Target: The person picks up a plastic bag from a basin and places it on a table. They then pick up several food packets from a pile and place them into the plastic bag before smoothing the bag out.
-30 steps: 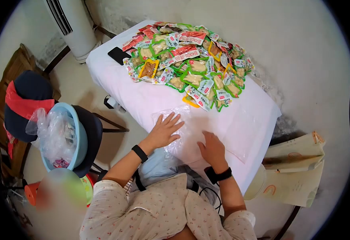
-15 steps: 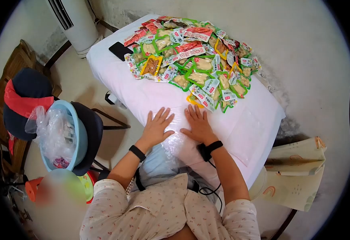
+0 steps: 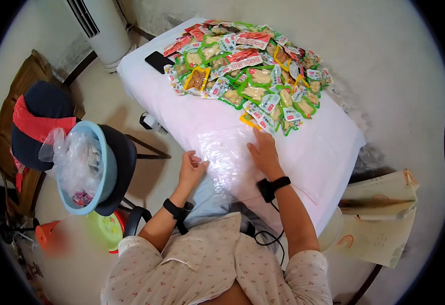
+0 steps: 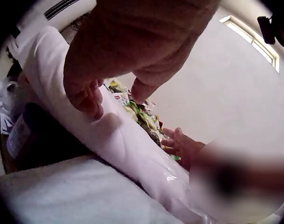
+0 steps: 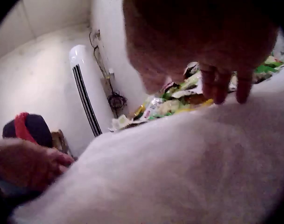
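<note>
- Left hand pinches the near edge of the bag at the desk rim.
- Right hand lies flat, fingers straight, on the bag, near packets.

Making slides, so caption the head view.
Left hand pinches the edge of a clear plastic bag on the white table; right hand presses it flat beside snack packets.

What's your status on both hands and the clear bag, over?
Left hand pinching bag edge. Right hand flat on bag. Snack packets piled just beyond right hand.
</note>
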`<action>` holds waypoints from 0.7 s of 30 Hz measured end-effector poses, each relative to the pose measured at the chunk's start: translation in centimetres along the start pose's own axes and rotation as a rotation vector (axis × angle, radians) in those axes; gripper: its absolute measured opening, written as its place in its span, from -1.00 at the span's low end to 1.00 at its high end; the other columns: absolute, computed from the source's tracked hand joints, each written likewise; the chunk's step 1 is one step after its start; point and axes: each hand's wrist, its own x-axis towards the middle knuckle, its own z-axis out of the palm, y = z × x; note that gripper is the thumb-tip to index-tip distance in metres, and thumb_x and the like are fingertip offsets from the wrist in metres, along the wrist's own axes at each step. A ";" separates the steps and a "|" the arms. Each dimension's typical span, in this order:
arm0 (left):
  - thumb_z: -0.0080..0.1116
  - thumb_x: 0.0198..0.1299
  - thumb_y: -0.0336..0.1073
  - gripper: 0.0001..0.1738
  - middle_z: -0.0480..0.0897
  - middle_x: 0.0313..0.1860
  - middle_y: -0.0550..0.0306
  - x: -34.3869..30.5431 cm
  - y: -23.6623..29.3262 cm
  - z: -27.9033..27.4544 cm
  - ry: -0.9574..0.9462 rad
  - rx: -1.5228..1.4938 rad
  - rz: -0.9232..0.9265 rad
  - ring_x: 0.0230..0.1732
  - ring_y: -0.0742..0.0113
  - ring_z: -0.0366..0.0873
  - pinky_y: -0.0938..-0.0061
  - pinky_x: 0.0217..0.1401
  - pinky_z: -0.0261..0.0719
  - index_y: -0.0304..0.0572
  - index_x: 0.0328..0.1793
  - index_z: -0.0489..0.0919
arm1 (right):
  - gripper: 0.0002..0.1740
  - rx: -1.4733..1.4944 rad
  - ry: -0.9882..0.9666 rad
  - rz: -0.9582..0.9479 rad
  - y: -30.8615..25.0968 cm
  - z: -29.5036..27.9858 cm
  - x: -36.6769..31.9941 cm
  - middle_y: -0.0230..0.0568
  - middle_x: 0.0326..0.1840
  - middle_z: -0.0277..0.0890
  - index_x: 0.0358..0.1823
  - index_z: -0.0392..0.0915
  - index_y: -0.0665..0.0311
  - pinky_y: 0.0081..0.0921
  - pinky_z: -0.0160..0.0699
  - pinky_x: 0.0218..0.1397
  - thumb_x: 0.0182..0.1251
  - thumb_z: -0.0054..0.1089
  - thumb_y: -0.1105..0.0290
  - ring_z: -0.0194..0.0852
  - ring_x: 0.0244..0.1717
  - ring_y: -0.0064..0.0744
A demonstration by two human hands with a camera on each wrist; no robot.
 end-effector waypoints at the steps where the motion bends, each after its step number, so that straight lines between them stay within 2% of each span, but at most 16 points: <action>1: 0.31 -0.03 -0.40 -0.33 0.35 -0.17 0.13 -0.5 -0.1 0.1 -0.012 -0.002 0.007 -0.27 0.47 0.36 0.59 -0.28 0.45 -0.23 0.22 0.25 | -0.31 0.143 -0.081 0.224 -0.1 -0.8 -0.8 0.20 0.03 0.34 0.34 0.18 0.22 -0.06 0.30 0.09 0.18 0.13 0.20 0.30 0.06 0.08; 2: 0.31 -0.05 -0.43 -0.28 0.36 -0.17 0.13 -0.8 -0.1 0.4 -0.006 -0.021 -0.008 -0.29 0.48 0.36 0.59 -0.27 0.45 -0.19 0.25 0.21 | -0.36 0.014 0.029 0.113 1.1 0.8 -2.3 0.09 -0.20 0.41 0.33 0.20 0.22 -0.12 0.37 -0.09 0.21 0.08 0.26 0.37 -0.19 0.02; 3: 0.31 -0.08 -0.47 -0.22 0.37 -0.17 0.13 -1.0 0.5 1.5 -0.028 -0.044 -0.017 -0.30 0.49 0.36 0.60 -0.26 0.44 -0.14 0.29 0.17 | -0.36 0.018 -0.044 0.095 1.3 0.8 -3.1 0.14 -0.14 0.40 0.32 0.21 0.20 -0.10 0.38 -0.01 0.19 0.09 0.27 0.37 -0.10 0.06; 5: 0.22 -0.06 -0.54 -0.17 0.38 -0.17 0.12 -1.5 1.1 1.7 -0.106 -0.025 -0.037 -0.30 0.48 0.35 0.62 -0.27 0.42 -0.10 0.35 0.08 | -0.36 0.101 0.005 0.102 0.7 1.2 -5.1 0.14 -0.11 0.41 0.32 0.22 0.17 -0.13 0.36 0.13 0.14 0.08 0.34 0.36 0.01 0.08; 6: 0.16 -0.04 -0.57 -0.21 0.40 -0.13 0.11 -1.8 1.2 2.0 -0.126 -0.055 0.045 -0.28 0.48 0.36 0.63 -0.25 0.41 -0.10 0.36 0.13 | -0.36 0.111 -0.040 0.190 -1.0 -0.1 -5.5 0.12 -0.10 0.43 0.31 0.25 0.15 -0.15 0.38 0.10 0.11 0.07 0.41 0.36 0.00 0.04; 8: 0.10 -0.02 -0.60 -0.24 0.43 -0.09 0.10 -1.8 1.3 1.6 -0.173 -0.079 0.138 -0.25 0.47 0.37 0.65 -0.22 0.39 -0.11 0.38 0.18 | -0.45 0.305 0.091 0.061 -0.7 0.8 -6.5 0.03 -0.15 0.45 0.21 0.39 0.13 -0.30 0.42 0.01 0.10 0.08 0.52 0.41 -0.12 -0.03; 10: 0.03 0.01 -0.61 -0.33 0.45 0.06 0.12 -1.3 2.4 1.5 -0.230 0.154 0.325 -0.19 0.48 0.39 0.67 -0.17 0.35 -0.13 0.34 0.33 | -0.49 0.415 0.161 0.036 -1.1 0.1 -7.0 0.01 -0.17 0.45 0.16 0.44 0.16 -0.34 0.42 -0.01 0.10 0.07 0.56 0.41 -0.13 -0.06; 11: 0.03 0.01 -0.61 -0.33 0.45 0.06 0.12 -0.9 2.8 2.1 -0.244 0.152 0.340 -0.19 0.48 0.39 0.67 -0.17 0.35 -0.13 0.34 0.33 | -0.54 0.526 0.200 -0.012 -1.1 -0.5 -7.2 -0.02 -0.19 0.46 0.10 0.48 0.20 -0.38 0.42 -0.03 0.11 0.06 0.61 0.42 -0.14 -0.09; 12: 0.04 0.01 -0.60 -0.38 0.45 0.12 0.15 -0.7 5.1 2.9 -0.268 0.158 0.397 -0.16 0.49 0.39 0.67 -0.15 0.34 -0.15 0.30 0.39 | -0.64 0.555 0.219 0.011 -1.5 -2.3 -7.6 -0.06 -0.15 0.48 0.03 0.52 0.27 -0.39 0.41 -0.01 0.18 0.01 0.57 0.42 -0.10 -0.11; 13: 0.04 0.01 -0.58 -0.42 0.44 0.17 0.17 -0.5 7.4 3.6 -0.292 0.166 0.454 -0.14 0.50 0.39 0.67 -0.13 0.33 -0.17 0.26 0.45 | -0.64 0.552 0.235 0.012 -1.6 -4.0 -8.1 -0.06 -0.15 0.48 0.03 0.52 0.27 -0.39 0.41 -0.01 0.18 0.01 0.57 0.42 -0.10 -0.11; 15: 0.06 0.01 -0.58 -0.38 0.42 0.22 0.14 0.3 11.4 6.0 -0.374 0.177 0.495 -0.17 0.51 0.39 0.68 -0.18 0.34 -0.15 0.30 0.40 | -0.63 0.475 0.480 -0.059 -1.1 -7.3 -9.3 -0.05 -0.08 0.47 0.03 0.50 0.28 -0.41 0.42 0.04 0.16 0.00 0.61 0.44 -0.04 -0.13; 17: 0.07 -0.01 -0.59 -0.35 0.41 0.26 0.15 0.4 15.0 10.1 -0.486 0.077 0.655 -0.24 0.53 0.39 0.68 -0.24 0.35 -0.12 0.32 0.38 | -0.62 0.530 0.596 0.080 0.6 -9.9 -11.2 -0.05 -0.01 0.46 0.04 0.49 0.30 -0.43 0.43 0.06 0.16 0.00 0.64 0.45 0.00 -0.13; 19: 0.10 0.00 -0.59 -0.33 0.40 0.28 0.13 0.9 16.0 14.7 -0.605 0.103 0.645 -0.32 0.53 0.38 0.69 -0.30 0.35 -0.09 0.33 0.37 | -0.60 0.550 0.645 0.248 2.7 -12.6 -13.1 -0.05 0.02 0.46 0.07 0.46 0.32 -0.45 0.45 0.06 0.16 0.00 0.66 0.45 0.02 -0.11; 20: 0.11 0.00 -0.57 -0.34 0.40 0.28 0.11 1.2 15.5 17.3 -0.637 0.126 0.641 -0.34 0.51 0.39 0.67 -0.30 0.36 -0.10 0.32 0.37 | -0.60 0.546 0.651 0.250 4.8 -12.8 -14.1 -0.05 0.02 0.46 0.07 0.46 0.32 -0.45 0.45 0.06 0.16 0.00 0.66 0.45 0.02 -0.11; 21: 0.13 0.01 -0.56 -0.35 0.40 0.28 0.10 1.4 14.5 20.0 -0.669 0.147 0.637 -0.36 0.48 0.39 0.65 -0.31 0.38 -0.10 0.32 0.37 | -0.59 0.427 0.695 0.284 7.6 -12.3 -15.1 -0.07 0.07 0.43 0.10 0.45 0.31 -0.50 0.45 0.02 0.19 0.00 0.64 0.46 0.01 -0.20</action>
